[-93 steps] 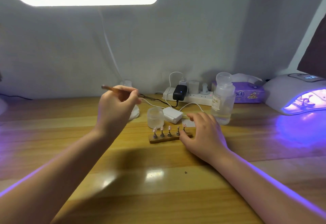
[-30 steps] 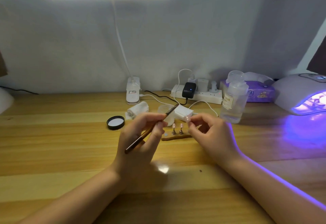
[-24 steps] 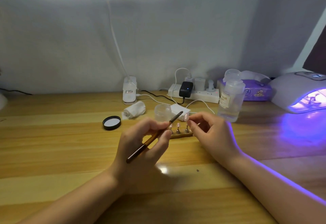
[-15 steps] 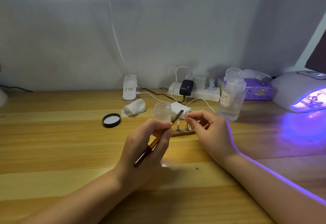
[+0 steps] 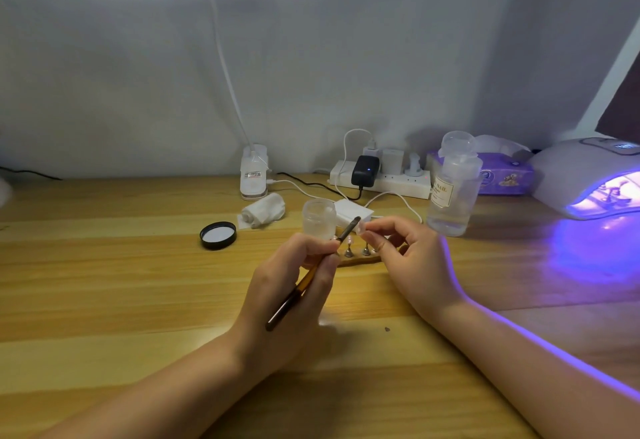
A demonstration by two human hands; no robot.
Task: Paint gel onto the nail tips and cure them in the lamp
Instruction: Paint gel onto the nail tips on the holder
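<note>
Above a wooden surface, the left hand grips a gel brush, its bristles touching a clear nail tip pinched between thumb and forefinger of the right hand. Behind the hands, a wooden holder carries more tips on metal stands beside an open gel jar. At far right, the curing lamp glows violet, tips inside

Both forearms are stretched forward over the table, hands raised close together. The left hand is curled round a brush, gripped between thumb and fingers. A nail tip is pinched by the right hand, remaining fingers bent
</note>
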